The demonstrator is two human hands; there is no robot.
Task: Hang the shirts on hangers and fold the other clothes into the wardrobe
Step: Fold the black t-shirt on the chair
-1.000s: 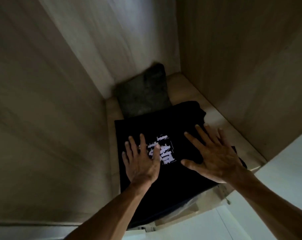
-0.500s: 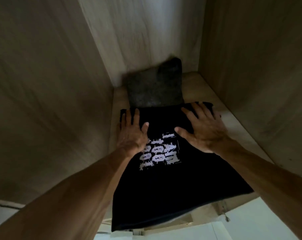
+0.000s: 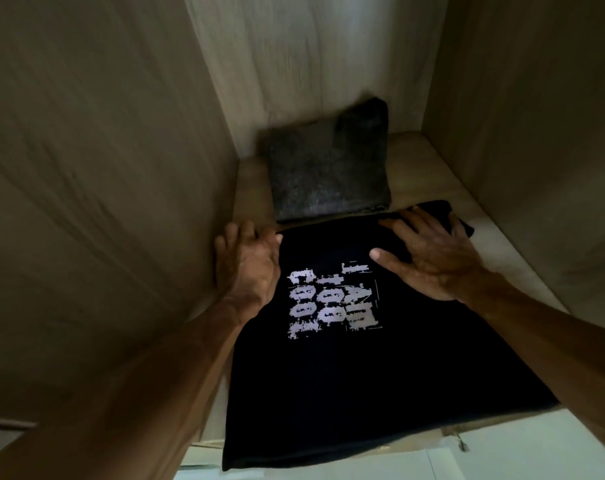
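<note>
A folded black T-shirt with a white print lies flat on the wooden wardrobe shelf; its near edge hangs a little over the shelf's front. My left hand rests at the shirt's far left corner, fingers spread, partly on the shelf beside the cloth. My right hand lies palm down on the shirt's far right part, fingers apart, holding nothing. A folded dark grey garment sits behind the shirt against the back wall, its near edge touching the black shirt.
Wooden side walls close the compartment in on the left and right, with the back panel behind. Bare shelf shows to the right of both garments. A white surface lies below the shelf's front edge.
Both hands have slid farther into the shelf along the black shirt, from its printed middle to its far edge. The shirt now lies deeper, up against the grey garment.
</note>
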